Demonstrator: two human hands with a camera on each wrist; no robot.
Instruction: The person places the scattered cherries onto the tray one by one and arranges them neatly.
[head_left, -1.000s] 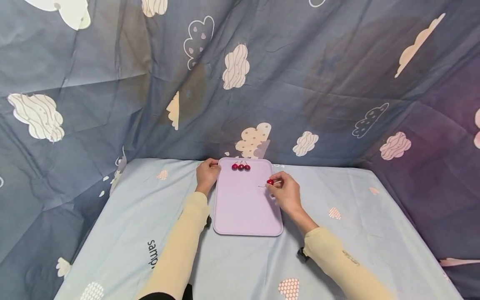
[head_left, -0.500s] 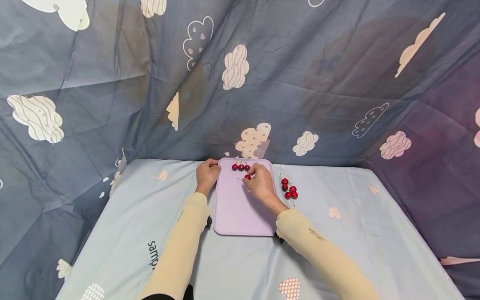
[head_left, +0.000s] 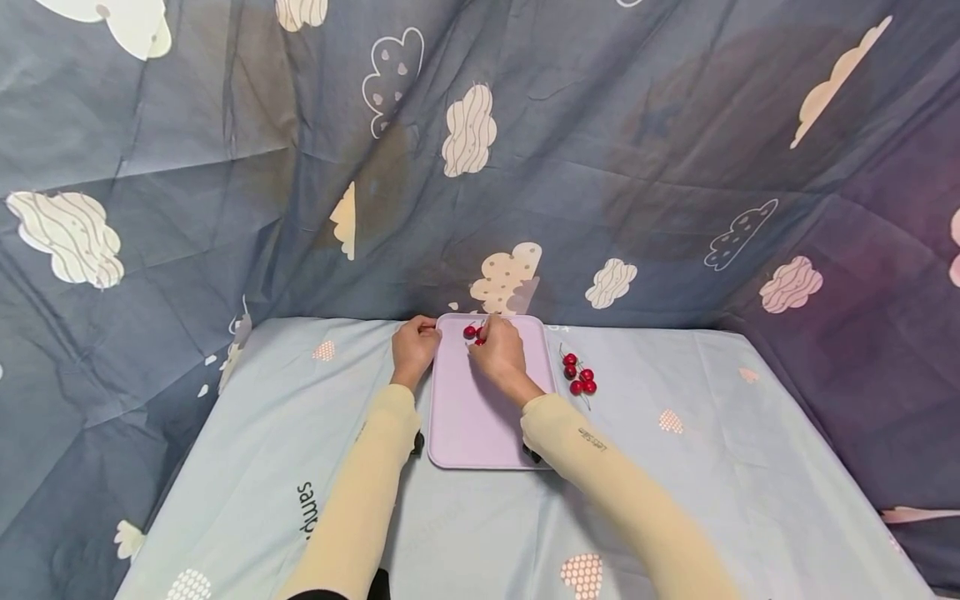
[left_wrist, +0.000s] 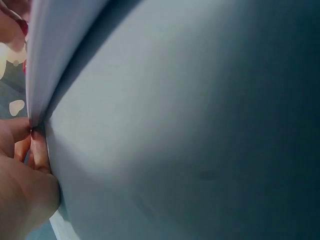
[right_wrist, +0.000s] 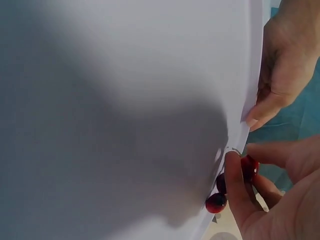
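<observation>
My left hand (head_left: 414, 350) pinches the left rim of a pale lilac tray (head_left: 487, 425) near its far left corner. Over the tray's far end, my right hand (head_left: 501, 352) pinches a red cherry (right_wrist: 250, 167) between thumb and fingers. In the head view the held cherry (head_left: 479, 342) shows only partly beside the fingertips. A cherry (head_left: 469, 332) lies near the far rim, left of those fingers, with another partly hidden behind them. In the right wrist view, two dark red cherries (right_wrist: 216, 203) sit by the rim next to my fingers.
Several stemmed cherries (head_left: 577, 375) lie in a cluster on the light blue cloth (head_left: 660, 475), just right of the tray. A dark cloud-patterned fabric (head_left: 562, 208) rises behind the tray's far edge and encloses the sides.
My right hand has carried a cherry from the tray's right edge leftward to the far rim, beside the row of cherries. The cluster on the right is uncovered. My left hand stays put.
</observation>
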